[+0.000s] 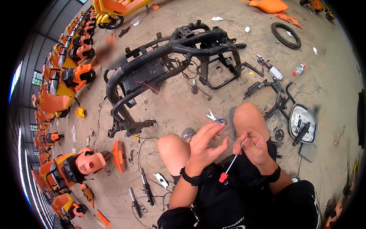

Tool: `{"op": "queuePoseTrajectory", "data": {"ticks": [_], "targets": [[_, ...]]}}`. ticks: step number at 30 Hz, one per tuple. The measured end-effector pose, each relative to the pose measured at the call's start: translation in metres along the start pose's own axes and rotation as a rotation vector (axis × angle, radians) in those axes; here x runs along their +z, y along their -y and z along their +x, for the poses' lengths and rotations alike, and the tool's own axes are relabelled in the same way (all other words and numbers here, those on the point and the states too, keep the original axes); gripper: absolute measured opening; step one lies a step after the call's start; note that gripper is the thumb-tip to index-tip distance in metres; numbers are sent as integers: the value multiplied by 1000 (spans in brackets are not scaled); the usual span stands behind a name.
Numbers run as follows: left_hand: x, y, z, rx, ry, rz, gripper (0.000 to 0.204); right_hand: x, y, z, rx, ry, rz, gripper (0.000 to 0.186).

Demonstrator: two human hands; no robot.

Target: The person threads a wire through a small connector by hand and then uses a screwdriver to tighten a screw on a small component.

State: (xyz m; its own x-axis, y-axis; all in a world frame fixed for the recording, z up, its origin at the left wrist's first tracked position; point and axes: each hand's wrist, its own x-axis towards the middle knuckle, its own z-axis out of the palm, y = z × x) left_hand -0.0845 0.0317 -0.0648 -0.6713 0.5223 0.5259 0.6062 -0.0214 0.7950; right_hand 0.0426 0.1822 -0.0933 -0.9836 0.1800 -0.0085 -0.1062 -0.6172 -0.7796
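Note:
My right hand (253,147) pinches the thin metal shaft of a screwdriver (233,162) near its upper end; the red handle hangs down over my lap. Beside it, my left hand (207,147) is raised with its fingers apart. A thin red thread (173,100) stretches from the black scooter frame (152,70) toward my left fingertips; whether it touches them I cannot tell. Just beyond that hand are scissors (217,118) with blue handles, blades spread. The bare frame rests on the floor in front of my knees.
A blurred person (108,55) is at the frame's far left. Rows of orange scooters (57,103) line the left. On the floor lie a tyre (286,35), a bottle (299,69), a white-rimmed part (303,123), two fork tubes (145,187) and an orange panel (118,156).

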Motion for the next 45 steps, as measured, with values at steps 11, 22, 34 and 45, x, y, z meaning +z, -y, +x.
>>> {"op": "queuePoseTrajectory", "data": {"ticks": [11, 22, 34, 45], "targets": [[2, 0, 1, 20, 8, 24, 27, 10, 2, -1, 51, 30, 51, 17], [9, -2, -3, -43, -41, 35, 20, 12, 6, 2, 75, 38, 60, 20], [14, -6, -8, -108, -33, 119, 23, 10, -1, 2, 36, 19, 77, 18], [27, -4, -23, -85, -277, -26, 38, 13, 0, 3, 69, 44, 100, 19]]}}
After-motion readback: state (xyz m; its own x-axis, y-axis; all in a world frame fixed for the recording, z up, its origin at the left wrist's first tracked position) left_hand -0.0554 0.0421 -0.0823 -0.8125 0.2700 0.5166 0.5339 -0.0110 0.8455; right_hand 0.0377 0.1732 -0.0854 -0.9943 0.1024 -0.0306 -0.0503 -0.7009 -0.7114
